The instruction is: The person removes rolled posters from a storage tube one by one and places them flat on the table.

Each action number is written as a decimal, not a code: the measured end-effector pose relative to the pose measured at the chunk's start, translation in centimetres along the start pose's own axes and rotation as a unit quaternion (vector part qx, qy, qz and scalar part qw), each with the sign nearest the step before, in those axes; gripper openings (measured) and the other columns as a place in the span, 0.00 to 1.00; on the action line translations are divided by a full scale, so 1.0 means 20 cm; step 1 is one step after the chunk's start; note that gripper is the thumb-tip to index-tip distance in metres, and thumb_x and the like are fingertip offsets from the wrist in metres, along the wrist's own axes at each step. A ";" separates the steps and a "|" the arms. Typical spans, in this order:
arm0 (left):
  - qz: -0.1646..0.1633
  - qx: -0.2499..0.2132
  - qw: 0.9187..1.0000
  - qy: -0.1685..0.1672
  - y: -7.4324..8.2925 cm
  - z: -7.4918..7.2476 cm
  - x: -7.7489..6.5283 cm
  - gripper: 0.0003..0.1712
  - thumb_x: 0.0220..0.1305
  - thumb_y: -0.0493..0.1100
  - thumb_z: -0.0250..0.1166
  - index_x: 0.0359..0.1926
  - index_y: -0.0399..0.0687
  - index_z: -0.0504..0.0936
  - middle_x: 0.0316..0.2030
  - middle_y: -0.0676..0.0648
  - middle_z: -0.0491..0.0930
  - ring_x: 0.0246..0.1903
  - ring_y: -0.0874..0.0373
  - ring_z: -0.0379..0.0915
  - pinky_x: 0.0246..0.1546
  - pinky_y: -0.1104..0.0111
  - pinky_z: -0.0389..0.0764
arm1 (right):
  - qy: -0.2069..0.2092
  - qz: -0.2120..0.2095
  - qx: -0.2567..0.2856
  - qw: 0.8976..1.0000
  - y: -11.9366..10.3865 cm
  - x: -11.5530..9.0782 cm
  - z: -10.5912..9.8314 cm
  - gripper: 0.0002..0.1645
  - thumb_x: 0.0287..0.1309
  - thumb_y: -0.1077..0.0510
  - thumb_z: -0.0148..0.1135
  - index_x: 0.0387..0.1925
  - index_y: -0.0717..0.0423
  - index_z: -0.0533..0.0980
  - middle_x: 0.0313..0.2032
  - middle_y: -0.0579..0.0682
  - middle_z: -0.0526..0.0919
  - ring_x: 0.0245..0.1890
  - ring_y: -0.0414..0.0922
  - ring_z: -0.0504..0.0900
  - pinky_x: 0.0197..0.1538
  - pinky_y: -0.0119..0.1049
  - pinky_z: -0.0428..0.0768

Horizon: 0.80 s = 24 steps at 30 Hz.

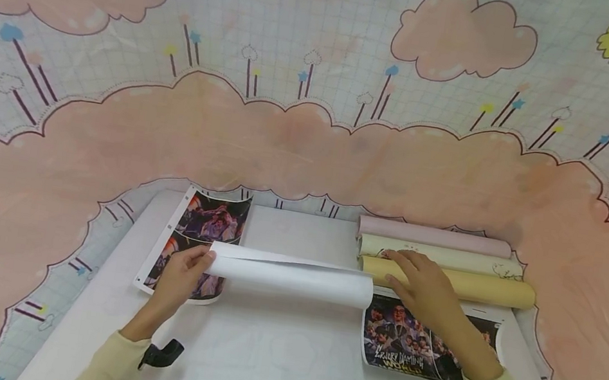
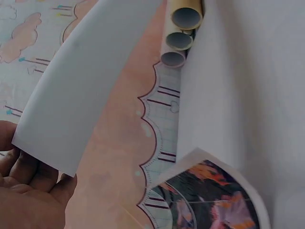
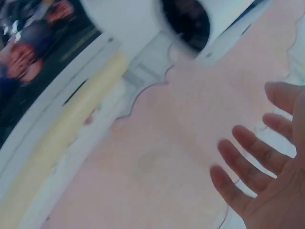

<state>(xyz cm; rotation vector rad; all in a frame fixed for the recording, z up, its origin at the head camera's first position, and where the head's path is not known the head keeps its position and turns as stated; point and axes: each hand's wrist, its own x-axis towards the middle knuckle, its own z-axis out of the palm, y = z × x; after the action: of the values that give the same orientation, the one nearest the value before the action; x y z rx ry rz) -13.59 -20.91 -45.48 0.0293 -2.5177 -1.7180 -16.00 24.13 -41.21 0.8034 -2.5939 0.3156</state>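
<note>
A partly rolled white-backed sheet (image 1: 291, 281) is held up level over the table in the head view. At its left end, my left hand (image 1: 179, 276) pinches the edge between thumb and fingers, which the left wrist view also shows. My right hand (image 1: 430, 295) is held off the roll's right end with its fingers spread and nothing in them, overlapping a yellow roll (image 1: 491, 290) in the head view. In the right wrist view, the sheet's open end shows a dark inner side (image 3: 186, 21). Below the right forearm lies a printed poster (image 1: 400, 340).
Another printed poster (image 1: 215, 213) lies at the table's left, partly behind my left hand. Behind the yellow roll lie a cream roll (image 1: 470, 261) and a pink roll (image 1: 432, 236). A patterned cloth (image 1: 310, 152) hangs around the white table (image 1: 268, 367). Something black (image 1: 162, 354) sits at my left wrist.
</note>
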 end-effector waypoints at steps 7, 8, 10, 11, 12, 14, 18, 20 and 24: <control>0.048 0.042 0.998 -0.008 0.08 0.01 0.03 0.22 0.73 0.48 0.56 0.54 0.33 0.79 0.47 0.35 0.83 0.41 0.53 0.76 0.41 0.66 0.81 | -0.039 -0.041 0.022 0.998 -0.13 0.11 0.03 0.28 0.61 0.49 0.66 0.62 0.50 0.74 0.55 0.54 0.81 0.53 0.55 0.82 0.54 0.52 0.81; 0.055 0.043 0.998 -0.011 0.09 0.01 0.03 0.22 0.73 0.47 0.56 0.54 0.33 0.79 0.47 0.35 0.83 0.40 0.54 0.76 0.41 0.66 0.81 | -0.044 -0.044 0.024 0.998 -0.15 0.13 0.04 0.28 0.61 0.49 0.66 0.61 0.50 0.74 0.55 0.54 0.81 0.53 0.54 0.82 0.55 0.51 0.80; 0.065 0.041 0.997 -0.017 0.10 0.02 0.04 0.20 0.73 0.47 0.56 0.53 0.34 0.80 0.47 0.35 0.83 0.40 0.55 0.76 0.40 0.66 0.81 | -0.058 -0.047 0.031 0.997 -0.19 0.16 0.05 0.27 0.62 0.48 0.66 0.61 0.51 0.74 0.56 0.53 0.81 0.54 0.53 0.82 0.56 0.50 0.80; 0.068 0.039 0.997 -0.020 0.11 0.02 0.04 0.20 0.73 0.46 0.56 0.53 0.34 0.80 0.47 0.35 0.83 0.40 0.54 0.76 0.40 0.67 0.80 | -0.065 -0.049 0.036 0.996 -0.21 0.17 0.05 0.27 0.62 0.48 0.65 0.61 0.51 0.74 0.56 0.53 0.81 0.55 0.53 0.81 0.56 0.50 0.80; 0.071 0.037 0.997 -0.023 0.12 0.02 0.04 0.20 0.73 0.46 0.56 0.53 0.34 0.80 0.47 0.35 0.83 0.40 0.54 0.76 0.41 0.67 0.80 | -0.071 -0.051 0.041 0.995 -0.23 0.19 0.06 0.27 0.62 0.48 0.65 0.61 0.50 0.74 0.56 0.53 0.81 0.55 0.52 0.81 0.56 0.49 0.80; 0.077 0.035 0.996 -0.028 0.12 0.02 0.04 0.19 0.73 0.46 0.56 0.52 0.35 0.81 0.47 0.36 0.83 0.41 0.54 0.75 0.42 0.69 0.79 | -0.082 -0.054 0.050 0.994 -0.26 0.20 0.08 0.28 0.63 0.47 0.64 0.62 0.49 0.73 0.57 0.52 0.80 0.56 0.51 0.81 0.57 0.49 0.80; 0.090 0.030 0.995 -0.033 0.13 0.03 0.04 0.18 0.73 0.45 0.56 0.50 0.35 0.81 0.47 0.37 0.83 0.41 0.54 0.76 0.43 0.76 0.78 | -0.081 -0.063 0.068 0.992 -0.31 0.23 0.13 0.28 0.64 0.45 0.63 0.64 0.46 0.72 0.57 0.49 0.80 0.56 0.49 0.81 0.57 0.46 0.80; 0.097 0.030 0.994 -0.033 0.14 0.03 0.04 0.17 0.73 0.45 0.56 0.50 0.35 0.81 0.47 0.37 0.83 0.42 0.55 0.76 0.43 0.77 0.77 | -0.079 -0.066 0.076 0.992 -0.33 0.24 0.16 0.28 0.64 0.45 0.63 0.64 0.44 0.71 0.57 0.48 0.80 0.56 0.48 0.81 0.58 0.46 0.80; 0.100 0.036 0.994 -0.031 0.15 0.03 0.03 0.17 0.73 0.45 0.56 0.50 0.35 0.81 0.47 0.37 0.84 0.42 0.56 0.76 0.44 0.78 0.77 | -0.081 -0.068 0.084 0.991 -0.35 0.26 0.19 0.27 0.64 0.47 0.63 0.64 0.41 0.72 0.57 0.47 0.81 0.55 0.48 0.81 0.57 0.45 0.81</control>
<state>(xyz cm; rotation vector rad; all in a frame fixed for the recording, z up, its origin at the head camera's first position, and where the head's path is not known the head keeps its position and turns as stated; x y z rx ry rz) -14.12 -19.39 -42.91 -0.2660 -2.5247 -1.5760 -17.12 14.72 -41.65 1.1021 -2.6694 0.4500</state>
